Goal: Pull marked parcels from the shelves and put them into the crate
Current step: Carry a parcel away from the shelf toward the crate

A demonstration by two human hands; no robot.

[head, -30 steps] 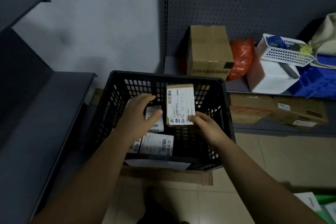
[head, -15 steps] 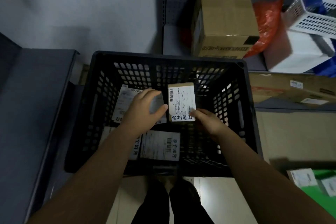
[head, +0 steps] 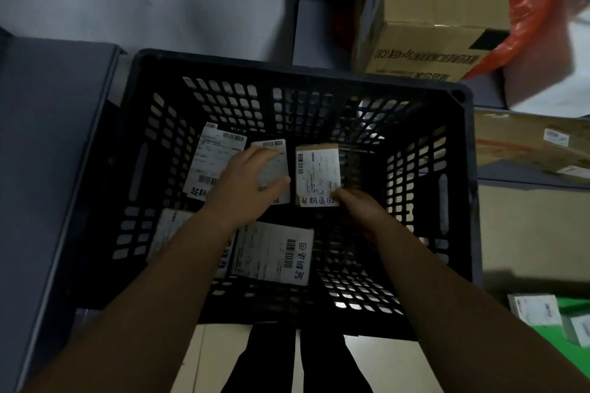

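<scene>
Reaching into the black crate (head: 459, 207) with both arms, and here's the picture: the right hand (head: 360, 210) pinches the near right corner of a small brown parcel (head: 317, 174), white label up with handwritten marking along its near edge, held low inside the crate, right of centre. The left hand (head: 245, 188) is spread over a flat labelled parcel (head: 275, 166) just beside it, fingers curled across the top, thumb (head: 281, 183) clamped against the label. Two more marked parcels lie on the crate floor: one far left (head: 212, 156), one nearer the person (head: 271, 252). Beyond the crate, a cardboard box (head: 427, 9) sits on the shelf beside an orange bag (head: 536, 9).
</scene>
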